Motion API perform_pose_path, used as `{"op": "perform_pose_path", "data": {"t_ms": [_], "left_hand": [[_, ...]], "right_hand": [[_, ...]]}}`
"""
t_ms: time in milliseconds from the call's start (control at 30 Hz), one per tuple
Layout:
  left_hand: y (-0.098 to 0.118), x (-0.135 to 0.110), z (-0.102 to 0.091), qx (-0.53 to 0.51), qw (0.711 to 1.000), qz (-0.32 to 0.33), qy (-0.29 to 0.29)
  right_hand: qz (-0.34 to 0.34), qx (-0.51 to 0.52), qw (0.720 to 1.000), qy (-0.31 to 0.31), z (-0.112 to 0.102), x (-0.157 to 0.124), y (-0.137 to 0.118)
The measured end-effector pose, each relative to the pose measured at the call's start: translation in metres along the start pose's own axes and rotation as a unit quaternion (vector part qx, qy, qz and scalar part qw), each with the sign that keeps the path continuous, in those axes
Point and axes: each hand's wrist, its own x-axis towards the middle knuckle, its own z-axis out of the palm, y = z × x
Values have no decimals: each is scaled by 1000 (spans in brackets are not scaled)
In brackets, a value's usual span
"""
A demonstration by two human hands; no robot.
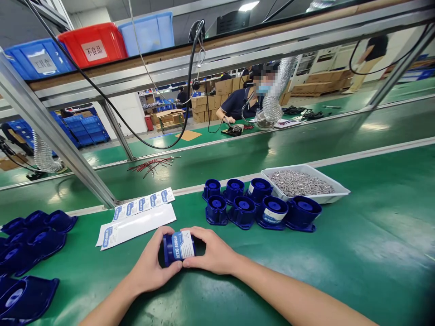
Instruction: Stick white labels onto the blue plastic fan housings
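Between my two hands is a dark blue plastic housing [167,250], lying on its side above the green bench, with a blue-and-white label [183,245] around its body. My left hand [153,260] grips its flanged left end, thumb underneath and fingers on top. At the other end, my right hand [215,250] closes on it with the thumb at the label's lower edge. Just beyond my left hand lie a mostly bare white label sheet [146,226] and a strip of printed labels [144,203]. Several similar blue housings [242,211] stand to the right, some of them labelled.
A white tray [335,198] of small metal parts stands behind the right-hand housings. More housings [29,296] crowd the left edge. Red and black wires [152,165] lie past the divider. A metal frame post [73,131] rises at left; a cable [159,147] hangs overhead. A co-worker [238,104] sits opposite.
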Motion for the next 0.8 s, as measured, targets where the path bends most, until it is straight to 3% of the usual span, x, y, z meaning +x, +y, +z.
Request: {"op": "perform_pose_path", "data": {"t_ms": [233,367,533,800], "left_hand": [[5,1,-3,-14,1000,9,-8],[2,0,2,-9,1000,-3,26],[1,-1,8,-40,996,27,75],[7,-1,6,-57,994,3,88]], "right_hand": [[-5,9,1000,1,0,0,0],[12,11,1000,12,2,-2,-3],[29,11,999,12,2,-6,-6],[13,27,1000,-6,1,-8,-7]]}}
